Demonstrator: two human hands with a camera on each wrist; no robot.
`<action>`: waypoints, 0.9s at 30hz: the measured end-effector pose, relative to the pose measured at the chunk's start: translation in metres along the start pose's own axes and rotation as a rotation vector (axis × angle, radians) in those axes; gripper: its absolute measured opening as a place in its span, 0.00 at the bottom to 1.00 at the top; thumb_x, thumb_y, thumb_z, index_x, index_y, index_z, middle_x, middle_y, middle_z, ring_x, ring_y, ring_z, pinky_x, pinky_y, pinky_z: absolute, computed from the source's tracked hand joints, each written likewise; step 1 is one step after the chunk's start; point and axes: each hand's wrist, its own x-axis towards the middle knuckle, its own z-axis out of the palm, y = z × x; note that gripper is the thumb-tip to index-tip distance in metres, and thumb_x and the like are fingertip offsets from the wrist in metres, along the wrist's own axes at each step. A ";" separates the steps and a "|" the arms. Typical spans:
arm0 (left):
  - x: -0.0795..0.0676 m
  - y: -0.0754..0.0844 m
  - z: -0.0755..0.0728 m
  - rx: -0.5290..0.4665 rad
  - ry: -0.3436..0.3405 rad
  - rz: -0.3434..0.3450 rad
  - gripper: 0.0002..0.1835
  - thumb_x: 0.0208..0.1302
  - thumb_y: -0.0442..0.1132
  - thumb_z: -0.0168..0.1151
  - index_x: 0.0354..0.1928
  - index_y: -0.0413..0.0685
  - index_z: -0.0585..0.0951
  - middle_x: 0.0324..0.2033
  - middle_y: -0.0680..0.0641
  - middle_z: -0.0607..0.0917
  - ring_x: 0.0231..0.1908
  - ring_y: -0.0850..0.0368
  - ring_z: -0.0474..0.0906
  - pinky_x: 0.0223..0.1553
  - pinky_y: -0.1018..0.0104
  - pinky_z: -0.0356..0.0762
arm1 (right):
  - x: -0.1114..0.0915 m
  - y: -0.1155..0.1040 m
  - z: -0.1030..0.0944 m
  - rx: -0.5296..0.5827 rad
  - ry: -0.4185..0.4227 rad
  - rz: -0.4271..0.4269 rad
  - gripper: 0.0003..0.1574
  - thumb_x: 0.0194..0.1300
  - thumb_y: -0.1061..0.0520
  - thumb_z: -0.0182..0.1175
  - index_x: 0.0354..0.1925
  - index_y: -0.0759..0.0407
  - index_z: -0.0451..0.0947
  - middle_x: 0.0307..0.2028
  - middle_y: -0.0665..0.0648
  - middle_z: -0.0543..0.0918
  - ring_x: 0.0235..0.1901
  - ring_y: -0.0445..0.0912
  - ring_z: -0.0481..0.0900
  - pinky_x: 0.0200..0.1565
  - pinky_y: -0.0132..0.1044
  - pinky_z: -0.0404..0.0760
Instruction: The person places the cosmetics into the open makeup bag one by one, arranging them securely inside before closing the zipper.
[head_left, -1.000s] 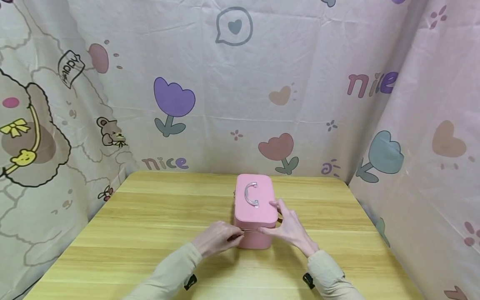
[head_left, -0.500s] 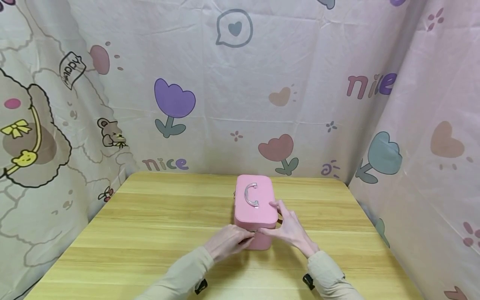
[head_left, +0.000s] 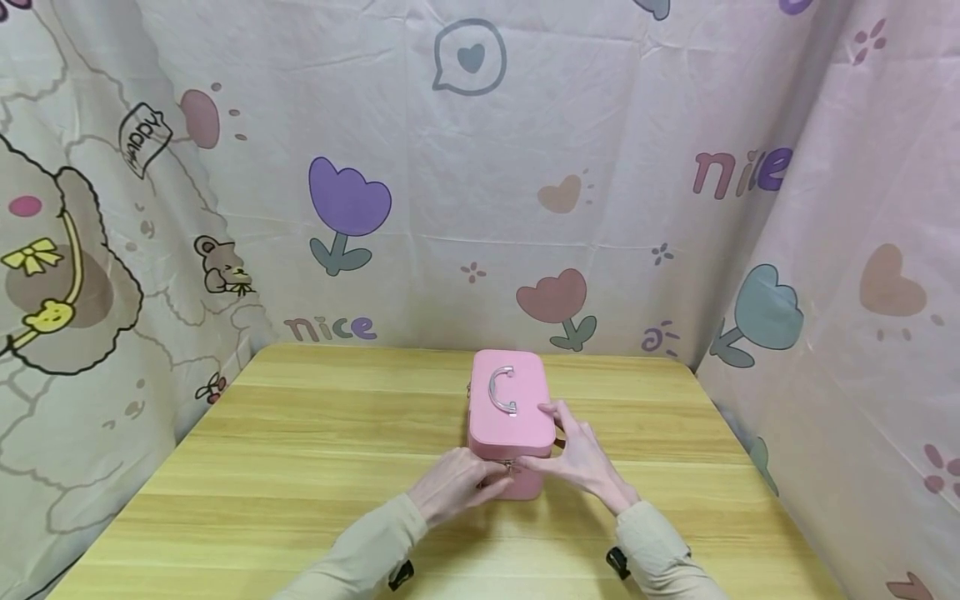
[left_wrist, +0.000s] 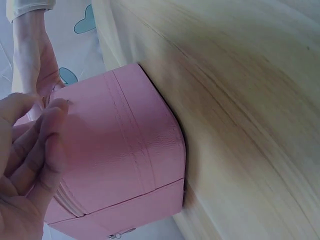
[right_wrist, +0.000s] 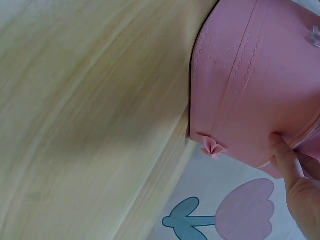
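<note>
A pink makeup case point(head_left: 510, 421) with a silver handle point(head_left: 492, 390) on its lid stands upright on the table. At its near end, my left hand point(head_left: 457, 486) has its thumb and forefinger at the small metal zipper pull point(head_left: 508, 464) and appears to pinch it; the fingers partly cover the contact. In the left wrist view, the zipper point(left_wrist: 69, 201) runs along the seam below the lid. My right hand point(head_left: 581, 457) grips the near right corner, thumb on the near end and fingers on the lid's right edge. The right wrist view shows that thumb point(right_wrist: 287, 155) beside the zipper track.
The wooden table point(head_left: 337, 417) extends around the case on all sides. A pink bow-like ornament point(right_wrist: 212, 146) sticks out low on the case's side. A printed cloth point(head_left: 450, 208) hangs behind and beside the table.
My left hand has moved right along the case's near end, bringing the zipper pull towards the right thumb, and in the last half second hardly moves. My right hand stays on its corner.
</note>
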 end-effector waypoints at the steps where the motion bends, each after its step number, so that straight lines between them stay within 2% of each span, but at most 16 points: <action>1: 0.000 0.000 0.000 -0.006 0.010 -0.007 0.07 0.68 0.42 0.65 0.34 0.49 0.88 0.21 0.55 0.87 0.19 0.78 0.64 0.23 0.91 0.63 | 0.000 0.000 0.000 -0.001 0.000 0.001 0.52 0.42 0.42 0.82 0.62 0.52 0.69 0.64 0.63 0.77 0.62 0.63 0.78 0.63 0.57 0.80; 5: -0.002 -0.002 0.001 -0.026 0.126 0.003 0.06 0.64 0.40 0.68 0.31 0.48 0.89 0.20 0.55 0.88 0.18 0.77 0.69 0.23 0.92 0.64 | 0.000 0.002 0.000 0.010 -0.001 -0.013 0.51 0.43 0.43 0.82 0.61 0.53 0.69 0.64 0.64 0.78 0.62 0.62 0.79 0.62 0.55 0.81; 8: -0.003 -0.004 0.003 -0.083 0.266 0.025 0.04 0.61 0.37 0.71 0.30 0.46 0.88 0.21 0.54 0.88 0.19 0.75 0.75 0.24 0.93 0.68 | 0.001 0.002 0.001 0.025 -0.006 -0.034 0.51 0.43 0.45 0.82 0.61 0.54 0.69 0.63 0.66 0.78 0.62 0.61 0.80 0.61 0.52 0.82; 11: -0.003 -0.007 0.003 -0.157 0.417 0.034 0.02 0.58 0.34 0.72 0.29 0.45 0.87 0.21 0.53 0.87 0.20 0.74 0.75 0.25 0.92 0.70 | 0.001 0.002 0.001 0.027 -0.005 -0.037 0.51 0.43 0.44 0.82 0.61 0.55 0.69 0.64 0.65 0.78 0.62 0.61 0.79 0.62 0.52 0.81; 13: -0.002 -0.007 0.003 -0.191 0.506 0.017 0.03 0.57 0.33 0.72 0.31 0.45 0.85 0.21 0.53 0.86 0.21 0.73 0.74 0.24 0.90 0.71 | 0.000 0.002 0.001 0.029 -0.006 -0.031 0.52 0.42 0.44 0.83 0.61 0.54 0.69 0.64 0.65 0.78 0.62 0.61 0.79 0.63 0.54 0.80; 16: 0.000 -0.007 0.001 -0.249 0.600 -0.042 0.06 0.56 0.32 0.73 0.35 0.45 0.84 0.23 0.54 0.83 0.23 0.68 0.73 0.25 0.83 0.74 | 0.000 0.002 0.000 0.014 -0.006 -0.021 0.53 0.42 0.42 0.82 0.62 0.53 0.69 0.64 0.64 0.78 0.62 0.61 0.79 0.63 0.57 0.79; 19: 0.002 -0.006 0.001 -0.299 0.643 -0.146 0.10 0.56 0.33 0.73 0.41 0.44 0.83 0.29 0.52 0.83 0.30 0.60 0.76 0.32 0.73 0.79 | 0.000 0.002 0.000 -0.026 0.000 -0.013 0.53 0.42 0.40 0.82 0.62 0.52 0.69 0.64 0.63 0.78 0.62 0.61 0.79 0.64 0.60 0.78; 22: 0.005 -0.004 0.000 -0.356 0.638 -0.287 0.17 0.59 0.37 0.72 0.50 0.42 0.81 0.42 0.47 0.84 0.43 0.52 0.80 0.44 0.62 0.83 | 0.000 0.002 0.000 -0.049 0.001 -0.008 0.53 0.42 0.39 0.81 0.62 0.51 0.69 0.64 0.62 0.78 0.62 0.60 0.79 0.64 0.60 0.77; 25: 0.006 -0.003 -0.002 -0.469 0.583 -0.444 0.27 0.63 0.43 0.70 0.61 0.41 0.76 0.57 0.41 0.80 0.56 0.44 0.77 0.56 0.49 0.81 | 0.000 0.001 0.000 -0.050 0.001 -0.001 0.53 0.43 0.38 0.81 0.63 0.50 0.69 0.64 0.62 0.78 0.63 0.61 0.78 0.65 0.60 0.77; 27: 0.007 -0.004 -0.004 -0.567 0.525 -0.539 0.33 0.65 0.46 0.68 0.68 0.40 0.71 0.64 0.37 0.75 0.63 0.39 0.74 0.63 0.44 0.78 | -0.001 0.002 0.000 -0.052 0.001 0.004 0.53 0.43 0.38 0.81 0.63 0.50 0.68 0.65 0.61 0.78 0.63 0.62 0.77 0.65 0.61 0.77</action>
